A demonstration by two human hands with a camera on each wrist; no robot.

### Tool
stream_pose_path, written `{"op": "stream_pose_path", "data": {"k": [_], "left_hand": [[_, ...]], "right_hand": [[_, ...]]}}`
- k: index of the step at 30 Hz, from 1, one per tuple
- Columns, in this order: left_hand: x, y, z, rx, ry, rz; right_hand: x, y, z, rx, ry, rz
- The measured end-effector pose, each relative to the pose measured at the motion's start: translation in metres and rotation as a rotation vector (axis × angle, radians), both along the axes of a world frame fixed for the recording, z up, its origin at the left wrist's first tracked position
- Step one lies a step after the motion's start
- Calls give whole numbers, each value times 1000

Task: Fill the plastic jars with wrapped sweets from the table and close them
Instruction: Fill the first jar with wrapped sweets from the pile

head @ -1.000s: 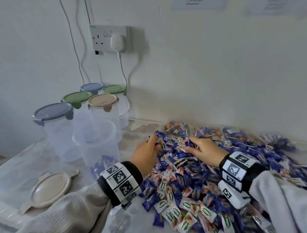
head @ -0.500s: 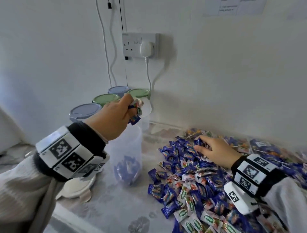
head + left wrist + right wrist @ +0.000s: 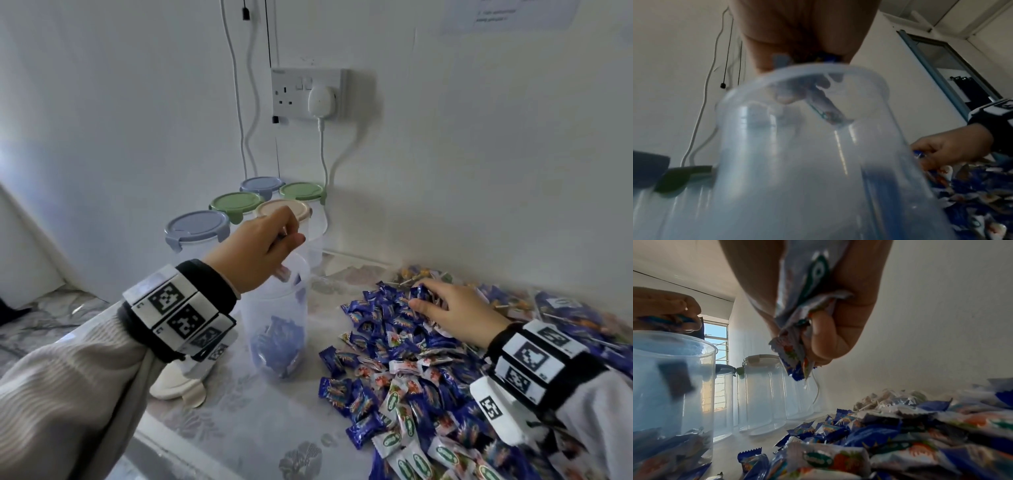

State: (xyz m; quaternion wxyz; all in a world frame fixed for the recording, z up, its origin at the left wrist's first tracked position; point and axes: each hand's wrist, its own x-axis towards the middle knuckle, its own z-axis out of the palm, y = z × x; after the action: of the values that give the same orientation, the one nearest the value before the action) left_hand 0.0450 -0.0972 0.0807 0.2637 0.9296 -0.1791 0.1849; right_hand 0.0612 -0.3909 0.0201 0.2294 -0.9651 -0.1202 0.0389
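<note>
Soft, cool daylight fills the head view, and the wall socket [image 3: 309,94] casts a faint shadow to its right while straight lines bow toward the edges. The left wrist view is dim and smeared, with the open jar [image 3: 797,146] hazy, streaked by thin glare lines. In the right wrist view a bright window [image 3: 716,337] backlights the scene, leaving the right hand [image 3: 818,305] shaded and near sweets [image 3: 900,451] out of focus.

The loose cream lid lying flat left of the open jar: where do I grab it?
Take the cream round lid by the tab on its near edge, coming from above and the table's front. It lies flat, and the left hand, over the open clear plastic jar, hides its far side.
</note>
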Motion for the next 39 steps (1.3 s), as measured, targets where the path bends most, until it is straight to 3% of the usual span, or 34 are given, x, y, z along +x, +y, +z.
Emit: {"op": "stream_pose_path", "data": {"k": [4,10,15,18,23,30,33,35,39], "left_hand": [[2,1,-19,24,-171,-5],[-2,12,-36,-94,-82,-35],[-15,16,-44,-49,-147,-19],[-24,23,-50,-146,-53,104],[-31,32,-59,-290,194,169],[-33,26,-67,-467,261,165],[-33,26,-69,-517,245,145],[-33,26,-71,-527,239,134],[-32,25,-73,-564,235,122]], "right_hand": [[0,-1,0,1,4,5],[6,6,9,107,-52,67],[12,37,44,222,-169,211],[16,68,68,274,-208,309],[15,128,95,336,-193,480],[26,174,84,-29,5,590],[30,175,85,-59,-53,580],[34,176,86,113,-133,571],[37,186,75,672,-212,449]]}}
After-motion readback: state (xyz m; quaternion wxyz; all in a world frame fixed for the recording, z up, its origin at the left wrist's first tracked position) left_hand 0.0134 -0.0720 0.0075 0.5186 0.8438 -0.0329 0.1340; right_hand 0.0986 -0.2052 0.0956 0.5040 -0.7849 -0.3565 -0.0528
